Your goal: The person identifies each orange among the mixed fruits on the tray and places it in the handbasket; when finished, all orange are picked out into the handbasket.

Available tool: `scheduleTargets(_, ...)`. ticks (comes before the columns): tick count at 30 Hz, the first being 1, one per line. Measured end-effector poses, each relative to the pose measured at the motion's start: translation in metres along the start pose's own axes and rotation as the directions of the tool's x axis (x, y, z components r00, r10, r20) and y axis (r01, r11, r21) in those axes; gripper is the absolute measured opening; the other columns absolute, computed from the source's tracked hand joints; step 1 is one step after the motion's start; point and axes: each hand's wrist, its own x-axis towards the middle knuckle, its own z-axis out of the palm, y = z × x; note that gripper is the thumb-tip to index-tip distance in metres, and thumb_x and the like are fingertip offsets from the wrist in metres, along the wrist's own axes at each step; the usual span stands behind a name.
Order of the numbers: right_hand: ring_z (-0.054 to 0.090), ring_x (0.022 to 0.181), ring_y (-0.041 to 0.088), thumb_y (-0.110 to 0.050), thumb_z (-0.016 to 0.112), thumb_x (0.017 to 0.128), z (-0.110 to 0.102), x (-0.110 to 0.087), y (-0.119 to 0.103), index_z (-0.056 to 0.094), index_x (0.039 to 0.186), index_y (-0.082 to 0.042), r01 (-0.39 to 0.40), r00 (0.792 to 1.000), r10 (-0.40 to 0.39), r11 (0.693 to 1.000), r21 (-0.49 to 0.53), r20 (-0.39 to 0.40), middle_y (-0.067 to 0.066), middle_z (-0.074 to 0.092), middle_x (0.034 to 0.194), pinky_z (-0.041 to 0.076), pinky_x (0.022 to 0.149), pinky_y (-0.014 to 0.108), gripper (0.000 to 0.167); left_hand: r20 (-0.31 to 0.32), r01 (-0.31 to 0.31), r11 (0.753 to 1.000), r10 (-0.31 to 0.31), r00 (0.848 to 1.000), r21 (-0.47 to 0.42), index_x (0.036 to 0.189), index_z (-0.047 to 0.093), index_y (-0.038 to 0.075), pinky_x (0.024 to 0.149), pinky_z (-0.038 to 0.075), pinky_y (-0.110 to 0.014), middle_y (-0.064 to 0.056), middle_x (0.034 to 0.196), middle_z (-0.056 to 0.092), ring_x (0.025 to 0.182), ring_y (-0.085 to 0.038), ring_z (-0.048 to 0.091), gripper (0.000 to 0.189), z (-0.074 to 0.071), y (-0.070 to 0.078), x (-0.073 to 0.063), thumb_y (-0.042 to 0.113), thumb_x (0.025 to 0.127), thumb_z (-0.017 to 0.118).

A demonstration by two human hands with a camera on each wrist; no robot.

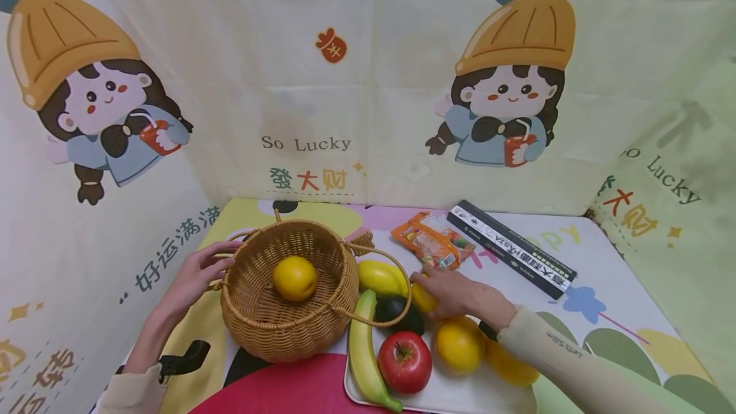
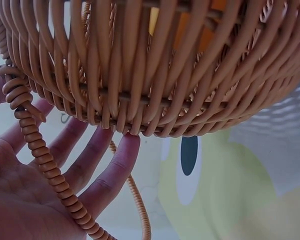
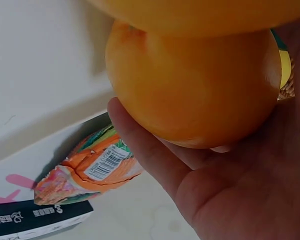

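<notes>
A round wicker basket [image 1: 287,337] with two loop handles stands left of the middle, an orange [image 1: 294,278] inside it. My left hand [image 1: 198,276] is at the basket's left side. In the left wrist view its extended fingertips [image 2: 122,155] touch the woven wall, while a wrapped handle [image 2: 50,170] crosses before the palm. Over the back of a white tray [image 1: 448,395], my right hand [image 1: 454,292] holds another orange [image 3: 195,90], fingers curled round its underside. Beside it on the tray lie a banana [image 1: 362,344], a red apple [image 1: 405,363] and a dark avocado-like fruit [image 1: 397,312].
More oranges [image 1: 460,345] sit at the tray's right, under the right forearm. A yellow fruit [image 1: 379,277] lies by the basket. Behind are an orange snack packet [image 1: 432,240] and a long black pasta box [image 1: 512,249]. Printed cloth walls [image 1: 397,82] enclose the table.
</notes>
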Motion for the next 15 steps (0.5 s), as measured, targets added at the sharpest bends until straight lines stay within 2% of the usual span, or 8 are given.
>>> scheduleTargets(8, 0.051, 0.088, 0.018, -0.02, 0.086, 0.069, 0.0, 0.0001, -0.0021, 0.054, 0.129, -0.017, 0.005, 1.0, -0.005, 0.999, -0.046, -0.003, 0.003, 0.05, 0.107, 0.05, 0.082, 0.037, 0.068, -0.009, 0.007, 1.0, -0.006, 1.0, 0.007, 0.134, 0.051, 0.002, 0.072, 0.055, -0.033, -0.024, 0.131, 0.052, 0.096, -0.008, 0.062, 0.044, 0.0001, -0.0006, -0.0012, 0.03, 0.101, 0.048)
scheduleTargets(15, 0.051, 0.086, 0.017, -0.021, 0.087, 0.069, 0.0009, 0.0005, -0.0012, 0.055, 0.128, -0.018, -0.001, 1.0, 0.001, 0.999, -0.045, -0.003, 0.002, 0.05, 0.105, 0.05, 0.08, 0.036, 0.067, -0.007, 0.0, 1.0, 0.0, 1.0, 0.001, 0.134, 0.051, 0.002, 0.072, 0.055, -0.032, -0.022, 0.13, 0.052, 0.095, -0.008, 0.062, 0.043, 0.0008, -0.0009, -0.0007, 0.03, 0.101, 0.049)
